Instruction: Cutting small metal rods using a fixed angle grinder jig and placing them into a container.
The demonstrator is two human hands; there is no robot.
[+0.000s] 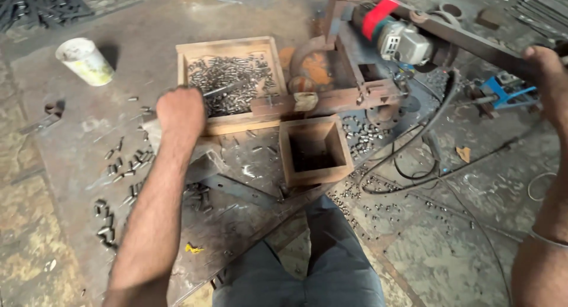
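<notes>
the rusty cutting rig [355, 82] fills the upper middle, an angle grinder [397, 39] with a red band mounted on it, and a long lever bar [473, 43] running out to the right. the right hand [547, 76] sits wrapped over the far end of that bar, fingers folded round it. next in size, the wide wooden tray [228, 49] holds a heap of short cut metal pieces [231, 76]; just beside it, below the rig, stands a smaller, deeper wooden box [313, 150], apparently empty. the left hand [180, 110] is fisted on a thin metal rod [228, 89] that lies across the tray toward the rig's clamp. to do this cut well, i'd judge the rod should be pushed square and firm against the stop, held steady, and the lever brought down smoothly, not jerked. loose cut bits [121, 165] lie scattered over the plate
</notes>
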